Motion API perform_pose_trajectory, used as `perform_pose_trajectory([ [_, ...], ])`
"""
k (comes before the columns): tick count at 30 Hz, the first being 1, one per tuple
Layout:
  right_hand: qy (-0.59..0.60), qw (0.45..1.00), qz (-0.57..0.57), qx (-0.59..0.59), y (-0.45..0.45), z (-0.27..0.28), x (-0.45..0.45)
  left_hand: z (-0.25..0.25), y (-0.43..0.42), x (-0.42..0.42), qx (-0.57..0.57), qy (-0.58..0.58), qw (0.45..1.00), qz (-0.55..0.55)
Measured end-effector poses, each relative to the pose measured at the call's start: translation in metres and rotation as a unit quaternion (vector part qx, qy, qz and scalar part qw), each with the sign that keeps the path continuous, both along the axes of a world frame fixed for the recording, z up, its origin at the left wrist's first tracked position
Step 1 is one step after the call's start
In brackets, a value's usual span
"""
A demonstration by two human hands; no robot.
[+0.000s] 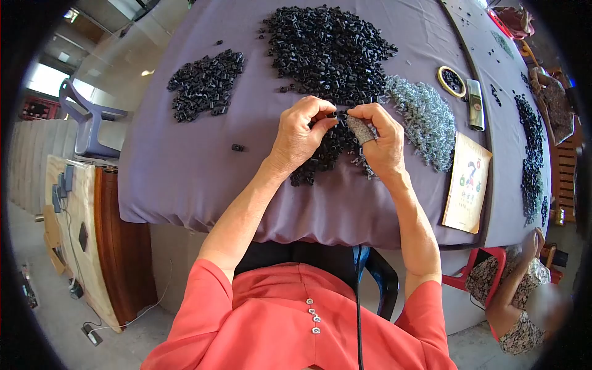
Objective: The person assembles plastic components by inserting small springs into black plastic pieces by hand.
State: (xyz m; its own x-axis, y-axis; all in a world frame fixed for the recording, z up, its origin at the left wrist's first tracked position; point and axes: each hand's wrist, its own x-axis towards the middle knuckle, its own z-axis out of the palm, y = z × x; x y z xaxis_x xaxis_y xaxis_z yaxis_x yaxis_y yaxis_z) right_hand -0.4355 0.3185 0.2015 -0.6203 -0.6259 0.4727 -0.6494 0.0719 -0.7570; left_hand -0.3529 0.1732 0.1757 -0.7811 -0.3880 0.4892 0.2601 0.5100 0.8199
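My left hand (299, 132) pinches a small black plastic piece (333, 115) between thumb and fingertips. Close beside it, my right hand (385, 139) is also closed in a pinch, its fingertips nearly meeting the left ones. A grey cover (359, 131) wraps a digit of my right hand. Whatever the right fingertips grip is too small to make out. Both hands hover over the near end of a large heap of black plastic pieces (327, 52). Right of them lies a pile of small silvery springs (425, 117), some of which lie partly hidden below my right hand.
On the purple tablecloth (185, 166) are a smaller black pile (206, 84), a lone black piece (238, 148), a tape roll (451, 81), a clear-and-green object (475, 105) and a booklet (467, 182). Another person (518, 296) sits at the right, near more black pieces (530, 154).
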Motion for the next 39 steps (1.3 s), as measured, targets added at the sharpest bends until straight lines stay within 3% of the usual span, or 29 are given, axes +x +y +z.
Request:
perform_pose_trajectory([
  [24,0.000,1.000,-0.002,0.003,-0.009,0.000,0.007,0.004,0.001,0.001,-0.033,0.039,0.998,-0.021],
  [31,-0.095,0.995,-0.009,0.039,-0.023,0.023,0.010,0.016,-0.001,0.006,0.059,0.063,0.996,0.028],
  [34,-0.093,0.994,-0.001,0.059,-0.035,0.031,0.008,0.015,-0.009,0.008,0.165,0.019,0.986,0.017],
  [39,-0.108,0.992,-0.005,0.059,-0.044,0.025,0.004,0.010,-0.018,0.004,0.231,0.028,0.972,-0.034],
])
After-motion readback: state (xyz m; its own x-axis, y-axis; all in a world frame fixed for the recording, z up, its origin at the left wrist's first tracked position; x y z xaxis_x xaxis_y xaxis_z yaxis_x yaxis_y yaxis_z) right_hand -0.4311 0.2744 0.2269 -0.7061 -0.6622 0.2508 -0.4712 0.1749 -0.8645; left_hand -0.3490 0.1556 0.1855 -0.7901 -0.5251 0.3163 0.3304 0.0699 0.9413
